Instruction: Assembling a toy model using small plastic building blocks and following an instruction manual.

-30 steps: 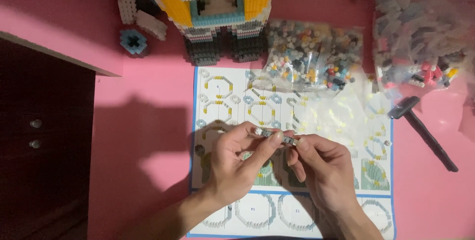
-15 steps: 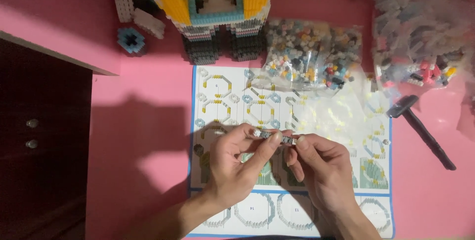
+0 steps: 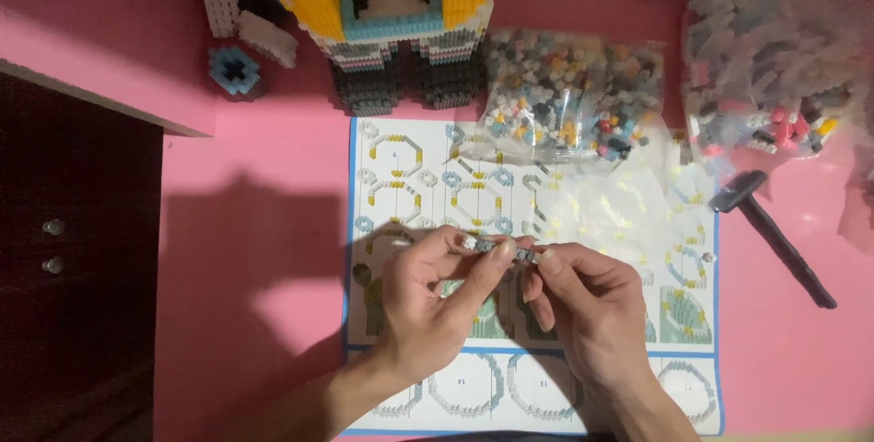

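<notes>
Both hands, left hand (image 3: 435, 307) and right hand (image 3: 583, 314), pinch one short brick strip (image 3: 499, 247); the tall block model (image 3: 391, 23) at 12 o'clock looks mostly built, while brick bags (image 3: 564, 96) remain full.

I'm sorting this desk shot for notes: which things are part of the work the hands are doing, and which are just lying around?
In use:
- left hand and right hand, together pinching a small strip of tiny bricks
- instruction sheet beneath them

Lying about:
- bag of mixed bricks
- second bag
- black tool
- part-built brick model
- small blue piece
</notes>
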